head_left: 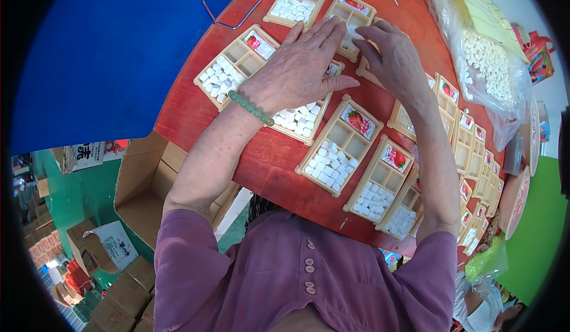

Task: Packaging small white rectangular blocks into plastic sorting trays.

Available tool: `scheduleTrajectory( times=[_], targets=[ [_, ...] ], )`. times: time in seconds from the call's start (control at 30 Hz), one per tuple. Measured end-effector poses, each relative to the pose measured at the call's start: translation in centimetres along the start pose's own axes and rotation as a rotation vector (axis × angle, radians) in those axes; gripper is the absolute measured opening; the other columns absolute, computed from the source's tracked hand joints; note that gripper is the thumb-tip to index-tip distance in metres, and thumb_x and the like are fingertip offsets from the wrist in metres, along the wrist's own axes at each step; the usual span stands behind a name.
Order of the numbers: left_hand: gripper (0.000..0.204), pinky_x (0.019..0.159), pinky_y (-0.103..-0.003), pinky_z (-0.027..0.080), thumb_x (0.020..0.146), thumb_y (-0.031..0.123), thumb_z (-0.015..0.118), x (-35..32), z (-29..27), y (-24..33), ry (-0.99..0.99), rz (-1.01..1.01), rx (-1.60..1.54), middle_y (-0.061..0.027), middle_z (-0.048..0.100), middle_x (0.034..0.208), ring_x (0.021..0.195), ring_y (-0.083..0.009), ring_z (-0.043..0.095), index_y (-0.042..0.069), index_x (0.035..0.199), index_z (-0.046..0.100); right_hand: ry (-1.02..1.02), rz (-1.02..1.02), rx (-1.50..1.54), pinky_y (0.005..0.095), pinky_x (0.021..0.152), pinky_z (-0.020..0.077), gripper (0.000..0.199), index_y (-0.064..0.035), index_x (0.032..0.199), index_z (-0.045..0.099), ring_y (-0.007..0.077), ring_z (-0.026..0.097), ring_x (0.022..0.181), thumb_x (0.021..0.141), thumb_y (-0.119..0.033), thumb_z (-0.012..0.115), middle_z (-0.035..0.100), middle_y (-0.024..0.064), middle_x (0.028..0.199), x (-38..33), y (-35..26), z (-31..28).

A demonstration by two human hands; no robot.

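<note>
My left hand [300,68] reaches over the trays with its fingers stretched out flat. A green bead bracelet circles that wrist. Below its palm, a beige tray of white marshmallow-like pieces [300,120] is partly hidden. My right hand [395,59] has bent fingers, spaced apart, with nothing visible between them. Both hands' fingertips meet at a beige compartment tray [339,11] with a strawberry picture and some white pieces. Left of my left hand lies another filled tray [203,88]. Nearer me are two more filled trays, one [304,167] left of the other [351,206].
More such trays [475,145] crowd the right side of the red table [267,171]. A clear bag of white pieces [490,65] lies at the far right. A wire frame [234,25] rests by the blue surface [107,53]. Below left stands a cardboard box [139,183].
</note>
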State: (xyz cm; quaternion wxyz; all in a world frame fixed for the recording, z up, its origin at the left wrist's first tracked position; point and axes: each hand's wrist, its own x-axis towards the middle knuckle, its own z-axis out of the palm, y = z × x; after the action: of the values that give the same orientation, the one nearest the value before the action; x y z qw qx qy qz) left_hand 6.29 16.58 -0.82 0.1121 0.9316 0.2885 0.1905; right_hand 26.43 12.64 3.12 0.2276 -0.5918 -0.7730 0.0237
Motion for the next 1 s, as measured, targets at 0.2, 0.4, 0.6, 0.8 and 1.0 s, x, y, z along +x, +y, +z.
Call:
scheduleTrajectory(
  times=[0.2,0.4,0.6,0.8,1.0],
  targets=[
    [0.088,0.12,-0.048,0.02,0.089,0.06,0.058,0.1,-0.9,0.2,0.124,-0.007,-0.057,-0.0218,0.032,0.154,0.144,-0.0324,0.029,-0.001,0.148,0.031,0.016,0.055,-0.082,0.0424,0.078,0.0502,0.02,-0.0011,0.101,0.068,0.033,0.064,0.089,0.088,-0.016,0.067,0.066,0.0151,0.097,1.8,0.6,1.6],
    [0.09,0.121,-0.048,0.016,0.09,0.066,0.05,-0.3,-1.3,-1.2,0.061,-0.069,0.083,-0.0212,0.036,0.152,0.146,-0.0312,0.026,-0.003,0.146,0.035,0.036,0.096,0.069,0.0397,0.075,0.0511,0.017,-0.0009,0.096,0.067,0.0298,0.065,0.083,0.088,-0.016,0.066,0.065,0.0131,0.092,1.8,1.0,1.5],
    [0.082,0.121,-0.049,0.015,0.091,0.063,0.05,-0.4,-1.1,-1.0,-0.006,-0.044,0.094,-0.0179,0.04,0.15,0.146,-0.0299,0.027,0.001,0.144,0.041,0.002,0.118,0.069,0.0387,0.071,0.0505,0.017,-0.001,0.096,0.067,0.0277,0.064,0.075,0.088,-0.016,0.067,0.064,0.0135,0.088,1.4,0.8,2.0],
    [0.078,0.12,-0.052,0.014,0.092,0.061,0.05,-0.4,-0.8,-1.1,-0.041,-0.041,0.102,-0.0165,0.042,0.15,0.145,-0.0293,0.028,0.001,0.142,0.045,0.017,0.095,0.091,0.0365,0.071,0.0509,0.017,-0.0002,0.094,0.065,0.0257,0.065,0.076,0.089,-0.017,0.067,0.065,0.0134,0.088,1.6,0.5,1.6],
    [0.078,0.12,-0.051,0.015,0.093,0.062,0.049,-0.3,-0.9,-1.0,-0.027,-0.038,0.108,-0.0162,0.041,0.15,0.145,-0.0289,0.029,0.001,0.142,0.045,0.013,0.264,0.301,0.0319,0.074,0.0509,0.017,0.0011,0.096,0.064,0.0182,0.065,0.08,0.09,-0.014,0.067,0.07,0.0103,0.091,1.2,0.4,0.1]
  ],
)
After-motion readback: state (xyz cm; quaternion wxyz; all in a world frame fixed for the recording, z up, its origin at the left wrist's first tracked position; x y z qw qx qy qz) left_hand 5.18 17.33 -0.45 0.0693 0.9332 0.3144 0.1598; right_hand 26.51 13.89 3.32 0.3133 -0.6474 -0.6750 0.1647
